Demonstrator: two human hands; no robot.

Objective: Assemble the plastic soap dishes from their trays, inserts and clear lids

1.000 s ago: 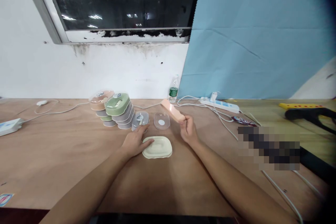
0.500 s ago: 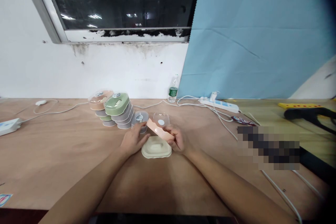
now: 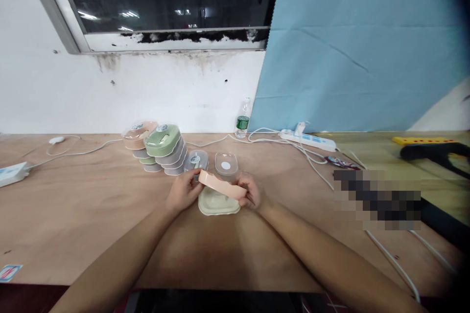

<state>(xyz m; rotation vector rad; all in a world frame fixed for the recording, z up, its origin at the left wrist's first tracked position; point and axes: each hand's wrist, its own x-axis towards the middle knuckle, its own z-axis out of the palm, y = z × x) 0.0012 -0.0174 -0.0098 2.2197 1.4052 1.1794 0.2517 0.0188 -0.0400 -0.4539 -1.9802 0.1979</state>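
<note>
Between my two hands is a peach plastic piece with a wavy edge (image 3: 222,187), tilted down to the right. My left hand (image 3: 184,188) pinches its left end, fingers closed. Its right end is gripped by my right hand (image 3: 251,190), thumb in front. Below the piece, a cream oval container part (image 3: 219,204) with a raised rim lies on the table, partly covered by it. Just beyond my hands are a clear square lid (image 3: 226,163) with a white round spot and a grey container with a clear lid (image 3: 196,160).
Stacked containers stand at the back left, topped by a green one (image 3: 163,141) and a peach one (image 3: 138,133). A water bottle (image 3: 243,120) is against the wall. White cables and a power strip (image 3: 308,140) lie at the back right, another strip (image 3: 13,173) at far left.
My left hand's thumb has closed onto the peach piece's left end; it was held apart before. The piece has turned slightly and uncovers the clear lid behind. The camera view has shifted a little.
</note>
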